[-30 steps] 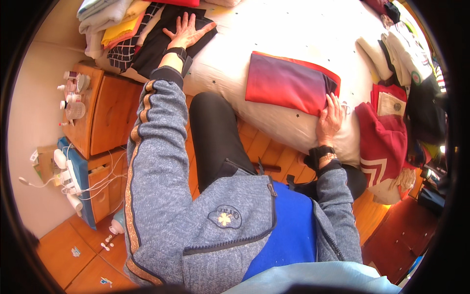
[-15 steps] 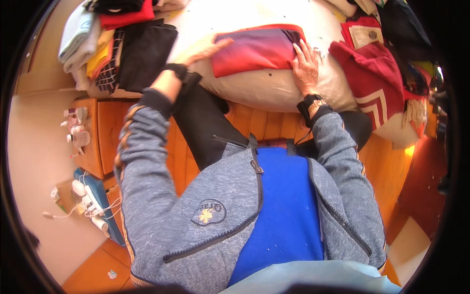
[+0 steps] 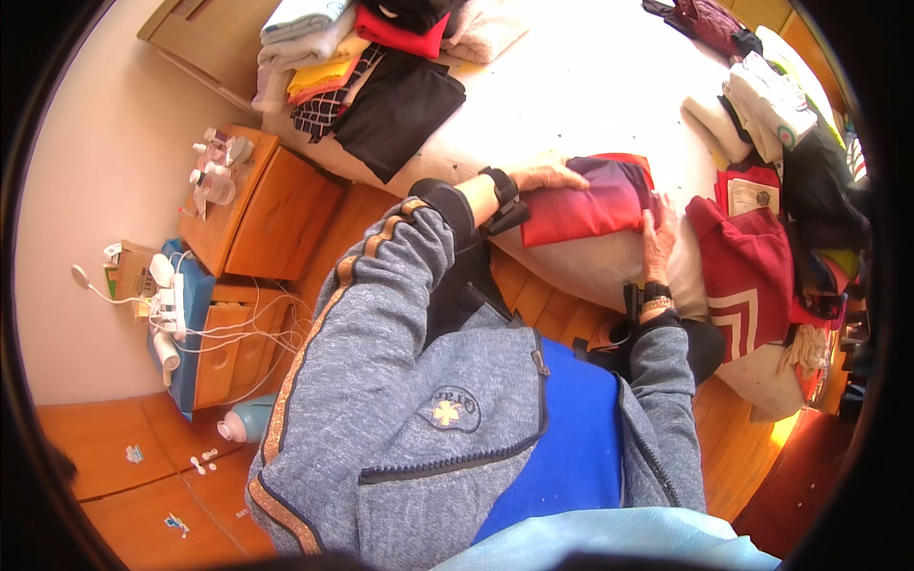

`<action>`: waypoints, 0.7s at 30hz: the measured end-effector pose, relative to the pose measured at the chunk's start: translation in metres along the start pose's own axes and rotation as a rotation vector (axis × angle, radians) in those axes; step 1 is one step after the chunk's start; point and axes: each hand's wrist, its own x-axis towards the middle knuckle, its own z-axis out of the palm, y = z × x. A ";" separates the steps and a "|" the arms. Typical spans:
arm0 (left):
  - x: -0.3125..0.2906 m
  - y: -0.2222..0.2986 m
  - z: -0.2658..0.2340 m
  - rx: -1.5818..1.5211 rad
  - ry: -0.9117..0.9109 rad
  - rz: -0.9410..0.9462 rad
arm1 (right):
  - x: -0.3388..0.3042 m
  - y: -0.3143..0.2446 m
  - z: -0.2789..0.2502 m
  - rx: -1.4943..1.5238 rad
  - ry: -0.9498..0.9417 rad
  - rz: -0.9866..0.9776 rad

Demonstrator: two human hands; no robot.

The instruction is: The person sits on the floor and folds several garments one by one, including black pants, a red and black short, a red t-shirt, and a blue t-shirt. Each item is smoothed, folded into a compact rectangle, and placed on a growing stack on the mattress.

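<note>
A red and purple folded cloth lies near the front edge of the white-covered bed. It could be a garment, but its kind cannot be made out. My left hand rests on its upper left part with the fingers stretched out. At the cloth's right edge, my right hand lies flat with straight fingers pointing away from me. Neither hand grips anything. Dark bands circle both wrists, and a gold-coloured bracelet sits on the right one.
Left on the bed are black folded trousers beside a stack of folded clothes. A dark red garment with white stripes lies at right, next to more clothing. At far left stand a wooden cabinet, a power strip and a bottle.
The view has swung left, so everything sits further right in it. My hands are closer together, and the folded cloth looks shorter from side to side.
</note>
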 end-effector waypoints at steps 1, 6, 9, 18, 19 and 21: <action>-0.002 0.002 -0.005 -0.100 0.038 0.075 | -0.002 0.001 -0.003 0.028 0.083 0.021; -0.009 0.028 -0.106 -0.328 0.031 0.019 | -0.016 0.011 -0.016 -0.022 0.004 -0.022; -0.048 0.039 -0.192 -0.120 0.316 0.142 | -0.022 0.016 -0.018 -0.129 -0.038 -0.096; -0.159 -0.135 -0.286 0.275 0.651 -0.129 | -0.026 0.013 -0.009 -0.243 -0.029 -0.119; -0.171 -0.173 -0.277 0.296 0.698 -0.156 | -0.027 0.013 -0.008 -0.274 -0.034 -0.147; -0.181 -0.238 -0.260 0.630 0.801 -0.587 | -0.028 0.013 -0.006 -0.340 -0.011 -0.192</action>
